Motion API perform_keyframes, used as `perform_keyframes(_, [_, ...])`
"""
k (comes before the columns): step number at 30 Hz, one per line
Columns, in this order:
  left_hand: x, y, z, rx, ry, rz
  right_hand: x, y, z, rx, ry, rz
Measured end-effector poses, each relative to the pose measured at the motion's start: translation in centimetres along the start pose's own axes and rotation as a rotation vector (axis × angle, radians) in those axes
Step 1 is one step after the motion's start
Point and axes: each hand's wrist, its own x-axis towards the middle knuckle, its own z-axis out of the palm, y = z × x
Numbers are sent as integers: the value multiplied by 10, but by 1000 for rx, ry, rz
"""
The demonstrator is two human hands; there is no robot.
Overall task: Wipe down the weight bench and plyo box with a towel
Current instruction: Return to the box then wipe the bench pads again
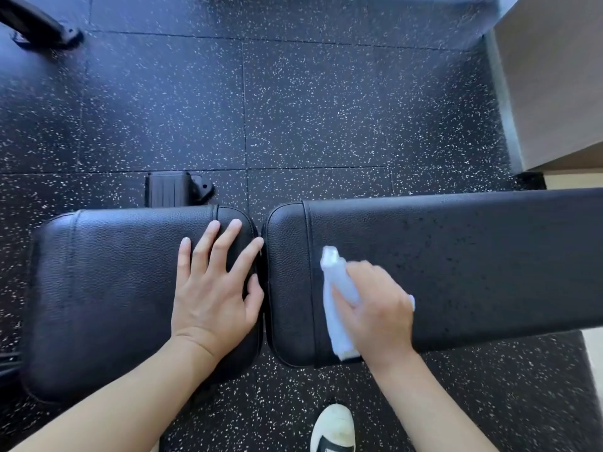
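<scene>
A black padded weight bench lies across the view in two parts: the seat pad (pixel 107 288) on the left and the long back pad (pixel 473 262) on the right, with a narrow gap between them. My left hand (pixel 213 288) rests flat on the seat pad's right end, fingers spread. My right hand (pixel 375 308) grips a white towel (pixel 336 308) and presses it on the back pad's left end. The hand and towel are blurred. A pale wooden box (pixel 554 76), possibly the plyo box, stands at the top right.
Black speckled rubber floor tiles (pixel 293 102) surround the bench. A black bench foot (pixel 176 189) sticks out behind the seat pad. Another black frame leg (pixel 36 24) crosses the top left corner. My white shoe (pixel 332 429) stands on the floor below the bench.
</scene>
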Motion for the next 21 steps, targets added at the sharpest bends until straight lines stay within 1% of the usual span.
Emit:
perform_keyframes(2, [1, -1, 0, -5, -5, 5, -38, 11, -18, 25, -25, -89])
perform_keyframes(4, [0, 0, 1, -10, -11, 3, -53, 14, -24, 44, -37, -180])
perform_keyframes(7, [0, -1, 1, -15, -15, -3, -19, 11, -8, -4, -55, -262])
perform_keyframes(8, [0, -2, 1, -17, -15, -3, 2, 8, 3, -24, -53, -254])
perform_keyframes(10, [0, -3, 2, -8, -20, -3, 50, -5, 25, -38, -13, -172])
perform_keyframes(13, [0, -1, 2, -6, -27, -5, 116, -28, 48, 71, 42, -24])
perform_keyframes(15, [1, 0, 1, -4, -32, -3, 136, -36, 54, 95, 46, 0])
perform_keyframes(18, [1, 1, 0, 1, -34, -5, 121, -39, 50, 109, 54, -17])
perform_keyframes(21, [0, -1, 0, 8, -31, -5, 56, -44, 37, 68, 26, -86])
